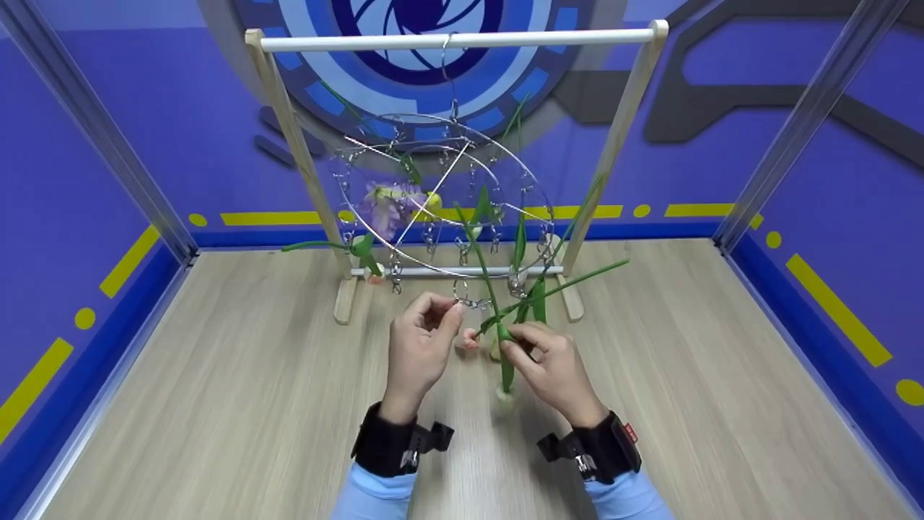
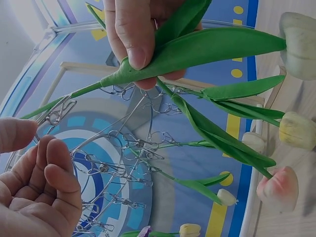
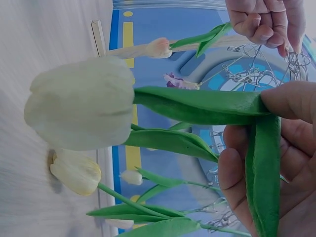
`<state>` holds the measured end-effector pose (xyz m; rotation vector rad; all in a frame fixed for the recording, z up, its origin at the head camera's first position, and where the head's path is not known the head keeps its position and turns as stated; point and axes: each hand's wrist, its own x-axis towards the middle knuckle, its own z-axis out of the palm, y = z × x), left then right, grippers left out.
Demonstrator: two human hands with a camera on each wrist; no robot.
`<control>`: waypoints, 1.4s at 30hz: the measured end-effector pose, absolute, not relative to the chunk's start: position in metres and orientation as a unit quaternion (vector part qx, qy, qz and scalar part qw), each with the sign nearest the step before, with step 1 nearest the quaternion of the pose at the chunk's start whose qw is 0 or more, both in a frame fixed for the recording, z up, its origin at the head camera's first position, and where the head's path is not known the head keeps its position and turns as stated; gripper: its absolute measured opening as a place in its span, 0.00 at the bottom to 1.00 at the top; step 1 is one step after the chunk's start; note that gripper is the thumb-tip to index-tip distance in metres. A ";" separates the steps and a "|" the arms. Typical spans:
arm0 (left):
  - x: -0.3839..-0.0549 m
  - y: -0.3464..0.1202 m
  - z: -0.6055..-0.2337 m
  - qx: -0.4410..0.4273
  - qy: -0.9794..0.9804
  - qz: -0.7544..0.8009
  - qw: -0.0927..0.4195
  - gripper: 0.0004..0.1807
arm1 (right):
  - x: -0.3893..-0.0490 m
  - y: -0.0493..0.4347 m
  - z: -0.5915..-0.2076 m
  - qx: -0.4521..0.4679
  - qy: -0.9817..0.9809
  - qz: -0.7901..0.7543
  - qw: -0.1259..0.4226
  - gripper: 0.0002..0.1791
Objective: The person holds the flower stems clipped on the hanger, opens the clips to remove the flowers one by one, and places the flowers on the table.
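In my head view, the top edge crops the round blue-and-white wall emblem (image 1: pixel 404 66), and the ruffled purple flower (image 1: pixel 386 209) left of centre blurs behind wire. In the left wrist view, the right edge clips the cup-shaped white tulip head (image 2: pixel 299 47). At right in the right wrist view, a folded green leaf (image 3: pixel 264 182) hides part of the bare right hand (image 3: pixel 298 170).

white tulip (image 1: pixel 503 332), bloom pointing down, green stem leaning up-left, kinda lower center, little metal clip (image 1: pixel 476 304) just left
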<state>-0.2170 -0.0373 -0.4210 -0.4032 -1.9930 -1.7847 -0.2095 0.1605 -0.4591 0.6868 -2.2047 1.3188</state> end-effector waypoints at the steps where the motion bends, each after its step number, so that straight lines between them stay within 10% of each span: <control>1: -0.217 -0.037 -0.421 -0.145 -0.719 -0.645 0.216 0.04 | -0.210 0.161 -0.459 0.251 -0.805 0.483 0.238 0.06; 42: -0.219 -0.028 -0.426 -0.141 -0.668 -0.707 0.184 0.12 | -0.212 0.169 -0.461 0.255 -0.832 0.456 0.187 0.06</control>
